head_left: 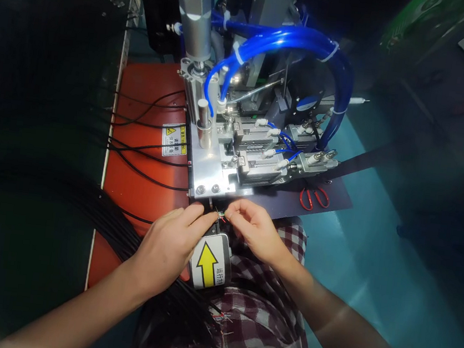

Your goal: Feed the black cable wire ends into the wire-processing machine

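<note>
My left hand [171, 242] is closed, its thumb and forefinger pinching the end of a black cable just below the front edge of the machine [210, 166]. From that end fan thin coloured wires [221, 216], red, green and white among them. Facing it from the right, my right hand [257, 230] pinches the tips of those wires between thumb and fingers. A bundle of black cables [120, 231] runs under my left forearm onto my lap, where stripped wire ends [222, 317] show. How each small wire sits in the fingertips is too fine to make out.
Blue air hoses [289, 38] arch over the machine's metal cylinders. Red-handled scissors [314, 199] lie on the dark board at right. A block with a yellow arrow [208, 263] juts out below my hands. Black cables cross the orange surface [150, 83] at left.
</note>
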The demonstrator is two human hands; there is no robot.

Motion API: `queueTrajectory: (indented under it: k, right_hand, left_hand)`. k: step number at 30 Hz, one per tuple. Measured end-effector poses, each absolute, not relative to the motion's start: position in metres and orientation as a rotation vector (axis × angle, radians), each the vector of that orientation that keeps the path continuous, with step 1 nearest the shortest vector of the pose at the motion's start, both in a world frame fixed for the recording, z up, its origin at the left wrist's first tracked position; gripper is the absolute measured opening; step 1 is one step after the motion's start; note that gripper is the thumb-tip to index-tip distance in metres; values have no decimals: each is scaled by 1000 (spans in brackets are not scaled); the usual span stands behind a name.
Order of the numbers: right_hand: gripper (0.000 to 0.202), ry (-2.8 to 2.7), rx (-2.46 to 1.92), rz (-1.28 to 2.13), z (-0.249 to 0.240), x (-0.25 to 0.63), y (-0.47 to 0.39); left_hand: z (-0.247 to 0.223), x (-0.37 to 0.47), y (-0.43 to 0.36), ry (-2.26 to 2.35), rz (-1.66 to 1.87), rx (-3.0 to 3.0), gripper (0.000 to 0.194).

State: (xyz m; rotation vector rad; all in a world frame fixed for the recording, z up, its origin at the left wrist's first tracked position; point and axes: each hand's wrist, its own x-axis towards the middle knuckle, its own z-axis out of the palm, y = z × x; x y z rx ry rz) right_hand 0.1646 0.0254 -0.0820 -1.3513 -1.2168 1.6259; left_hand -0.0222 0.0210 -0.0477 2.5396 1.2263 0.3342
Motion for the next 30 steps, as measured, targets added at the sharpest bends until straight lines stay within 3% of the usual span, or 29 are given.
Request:
queueTrajectory:
  k: [19, 30]
  right_hand:
    - [13, -1375, -1369, 1430, -82, 163, 20]
    - [15, -1347, -1386, 1489, -84, 163, 21]
  left_hand:
    - [-48, -24, 19, 1231, 291, 2526, 37]
    - [-47, -23, 19, 1233, 298, 2520, 36]
